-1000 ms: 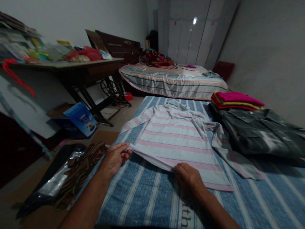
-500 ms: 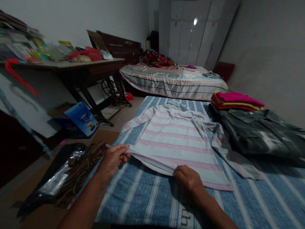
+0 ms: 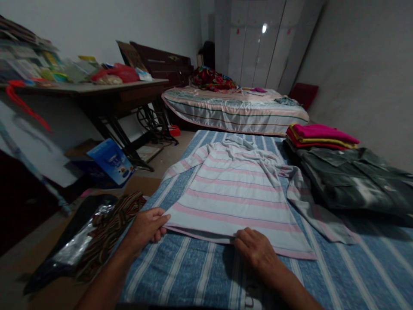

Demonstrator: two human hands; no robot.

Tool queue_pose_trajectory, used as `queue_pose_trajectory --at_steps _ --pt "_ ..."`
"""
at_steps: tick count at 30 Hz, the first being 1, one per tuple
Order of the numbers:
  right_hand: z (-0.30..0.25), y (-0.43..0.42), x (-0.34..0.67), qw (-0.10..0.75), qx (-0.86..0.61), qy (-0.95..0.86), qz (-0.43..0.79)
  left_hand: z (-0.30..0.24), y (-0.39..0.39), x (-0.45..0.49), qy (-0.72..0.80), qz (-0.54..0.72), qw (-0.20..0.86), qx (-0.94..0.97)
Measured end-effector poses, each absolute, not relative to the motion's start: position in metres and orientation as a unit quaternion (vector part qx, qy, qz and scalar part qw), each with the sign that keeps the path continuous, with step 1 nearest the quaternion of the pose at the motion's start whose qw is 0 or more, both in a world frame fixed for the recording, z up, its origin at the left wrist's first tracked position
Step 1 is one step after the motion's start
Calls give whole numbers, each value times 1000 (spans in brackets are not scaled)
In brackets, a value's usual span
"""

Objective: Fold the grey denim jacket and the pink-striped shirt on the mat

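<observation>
A white long-sleeved shirt (image 3: 235, 189) with pink stripes lies spread on a blue-and-white striped bedcover (image 3: 180, 262), its collar at the far end and its hem towards me. My left hand (image 3: 149, 224) pinches the left corner of the hem between thumb and fingers. Near the middle of the hem, my right hand (image 3: 254, 249) is closed on the edge of the fabric. The hem between both hands gapes a little. The shirt's left sleeve stretches out to the side, while the right one bends down across the cover.
At right lie a folded dark green jacket (image 3: 361, 181) and a stack of folded pink, yellow and red cloths (image 3: 322, 134). Left stand a cluttered sewing-machine table (image 3: 129, 86) and a blue box (image 3: 109, 163). Brown striped fabric (image 3: 106, 241) lies low beside the bed. Another bed (image 3: 232, 110) stands behind.
My left hand has moved down and slightly left with the hem corner, and the folded-up edge there now lies flatter. My right hand has shifted slightly down, still at the hem.
</observation>
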State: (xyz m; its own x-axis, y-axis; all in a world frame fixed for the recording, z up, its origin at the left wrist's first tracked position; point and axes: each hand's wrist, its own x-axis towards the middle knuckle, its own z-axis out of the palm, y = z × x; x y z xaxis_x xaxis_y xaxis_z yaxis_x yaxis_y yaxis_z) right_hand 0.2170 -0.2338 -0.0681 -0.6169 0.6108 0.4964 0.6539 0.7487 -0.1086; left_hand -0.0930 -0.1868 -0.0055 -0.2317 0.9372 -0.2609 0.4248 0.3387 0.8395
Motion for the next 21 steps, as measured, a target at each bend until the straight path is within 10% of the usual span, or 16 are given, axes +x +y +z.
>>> queue_pose_trajectory --at_steps 21 --pt "-87 -231 211 242 -359 -901 -35 -23 -185 -101 750 162 315 558"
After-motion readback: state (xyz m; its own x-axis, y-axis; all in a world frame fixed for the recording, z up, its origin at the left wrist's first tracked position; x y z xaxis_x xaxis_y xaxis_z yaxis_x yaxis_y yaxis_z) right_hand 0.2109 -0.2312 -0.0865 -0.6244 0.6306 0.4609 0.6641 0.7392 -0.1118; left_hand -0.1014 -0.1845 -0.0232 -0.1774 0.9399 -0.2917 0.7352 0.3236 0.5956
